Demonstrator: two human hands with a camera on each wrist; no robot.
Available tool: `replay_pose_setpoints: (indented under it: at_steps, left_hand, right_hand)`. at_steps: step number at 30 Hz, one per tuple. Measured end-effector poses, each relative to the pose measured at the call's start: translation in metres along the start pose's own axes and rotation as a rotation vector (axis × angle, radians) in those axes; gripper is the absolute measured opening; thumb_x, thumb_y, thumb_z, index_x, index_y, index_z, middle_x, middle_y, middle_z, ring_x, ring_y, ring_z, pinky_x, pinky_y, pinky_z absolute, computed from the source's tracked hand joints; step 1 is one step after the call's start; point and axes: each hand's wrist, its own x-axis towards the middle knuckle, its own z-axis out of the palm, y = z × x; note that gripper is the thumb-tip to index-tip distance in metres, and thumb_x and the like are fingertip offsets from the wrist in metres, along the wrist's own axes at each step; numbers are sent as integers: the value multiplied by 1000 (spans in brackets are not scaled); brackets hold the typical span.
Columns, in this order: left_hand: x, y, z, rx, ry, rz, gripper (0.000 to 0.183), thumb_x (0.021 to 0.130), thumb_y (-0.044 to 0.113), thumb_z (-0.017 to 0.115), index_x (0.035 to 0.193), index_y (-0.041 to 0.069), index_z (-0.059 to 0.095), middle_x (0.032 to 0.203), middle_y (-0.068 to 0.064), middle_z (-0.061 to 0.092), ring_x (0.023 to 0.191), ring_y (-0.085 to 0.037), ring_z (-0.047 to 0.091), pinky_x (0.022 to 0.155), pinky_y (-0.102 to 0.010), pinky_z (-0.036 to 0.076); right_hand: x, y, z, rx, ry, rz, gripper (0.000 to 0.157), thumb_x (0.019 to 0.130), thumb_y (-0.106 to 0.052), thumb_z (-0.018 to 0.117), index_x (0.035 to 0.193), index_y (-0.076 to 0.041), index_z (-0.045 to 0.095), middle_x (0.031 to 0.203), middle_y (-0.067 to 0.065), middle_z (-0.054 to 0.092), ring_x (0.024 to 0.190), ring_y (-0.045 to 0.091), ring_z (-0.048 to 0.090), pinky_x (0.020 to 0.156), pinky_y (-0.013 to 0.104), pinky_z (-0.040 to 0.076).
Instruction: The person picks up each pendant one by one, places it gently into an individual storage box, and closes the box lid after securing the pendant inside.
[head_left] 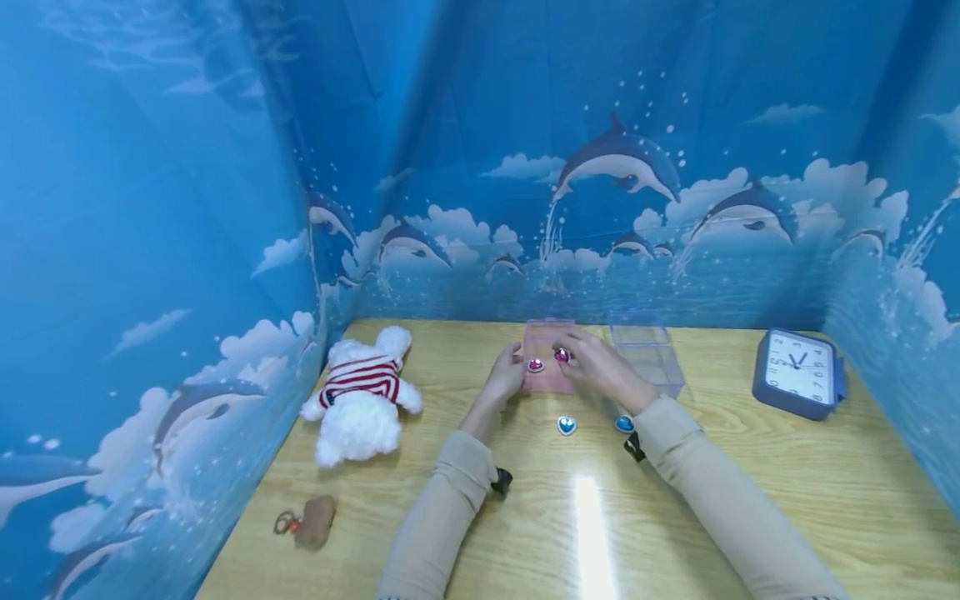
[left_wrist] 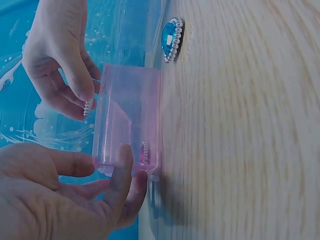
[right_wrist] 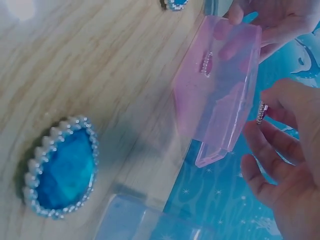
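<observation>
Between thumb and fingertips, my right hand [head_left: 603,367] pinches a pink gem [head_left: 562,356] with a beaded silver edge, above a clear pink plastic box [head_left: 550,386]. A second pink gem [left_wrist: 145,152] lies inside that box, seen through its wall. My left hand [head_left: 507,372] holds the left end of the box, its thumb near the upper edge and fingers against the wall. Two blue gems with beaded rims lie on the table: a heart-shaped blue gem [head_left: 566,426] in front of the box, and a teardrop-shaped blue gem [right_wrist: 65,170] under my right forearm.
An open clear bluish-purple box [head_left: 660,367] stands right of the pink one. The white plush toy [head_left: 360,400] in a striped top lies at left, with a brown key pouch [head_left: 316,522] nearer. A blue square clock [head_left: 798,372] stands at right. Dolphin-print curtains [head_left: 480,167] surround the table.
</observation>
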Motion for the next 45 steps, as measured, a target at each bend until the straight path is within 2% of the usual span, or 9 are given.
replay_pose_setpoints:
  at_steps: [2, 8, 17, 22, 29, 37, 41, 45]
  left_hand:
    - [0, 0, 0, -2, -1, -1, 59, 106, 3, 46, 163, 4, 33, 156, -26, 49, 100, -29, 66, 78, -35, 65]
    - [1, 1, 0, -6, 0, -2, 59, 106, 4, 46, 164, 5, 33, 155, -26, 49, 102, -31, 66, 79, -37, 66]
    - [4, 0, 1, -21, 7, 7, 63, 101, -1, 45, 163, 4, 34, 153, -26, 50, 100, -28, 66, 78, -33, 65]
    - [3, 0, -1, -22, 4, 8, 61, 102, 1, 46, 163, 5, 35, 153, -26, 50, 105, -30, 66, 81, -34, 65]
    - [2, 1, -1, -20, -1, 3, 64, 99, -2, 47, 162, 7, 39, 153, -25, 50, 105, -30, 66, 82, -34, 65]
    - [0, 2, 1, -10, -5, -9, 60, 102, 1, 49, 161, 10, 41, 154, -24, 51, 108, -30, 67, 86, -35, 65]
    - [0, 1, 1, -9, -5, -15, 59, 104, 2, 49, 161, 11, 42, 155, -23, 50, 108, -30, 68, 86, -35, 66]
    - [0, 0, 2, -15, 2, -19, 59, 103, 1, 48, 160, 11, 43, 155, -24, 49, 107, -31, 68, 87, -35, 66]
  right_hand:
    - [1, 1, 1, -4, -11, 7, 45, 89, 0, 77, 133, -3, 68, 130, 22, 69, 106, 34, 74, 88, 42, 67]
    - [6, 3, 5, -20, -13, -6, 29, 90, 2, 76, 118, -1, 73, 126, 23, 70, 104, 33, 73, 89, 43, 66]
    - [16, 7, 9, 1, -95, -7, 22, 93, 2, 74, 114, -2, 75, 103, 12, 77, 92, 25, 73, 83, 40, 65]
    - [22, 9, 8, 8, -137, -8, 14, 92, 1, 75, 105, -4, 76, 93, 8, 76, 80, 17, 69, 72, 33, 62]
    - [25, 11, 9, -13, -164, -2, 9, 91, -2, 77, 100, -5, 77, 94, 9, 77, 80, 17, 69, 72, 32, 61]
    - [25, 11, 12, -68, -179, 22, 6, 91, -2, 77, 91, -8, 77, 90, 7, 77, 71, 13, 64, 66, 29, 57]
    - [24, 11, 13, -95, -173, 39, 9, 90, 0, 76, 91, -9, 77, 96, 8, 78, 76, 15, 66, 71, 32, 60]
    - [22, 9, 13, -107, -178, 59, 14, 90, 2, 74, 98, -9, 78, 104, 10, 79, 81, 18, 69, 76, 35, 63]
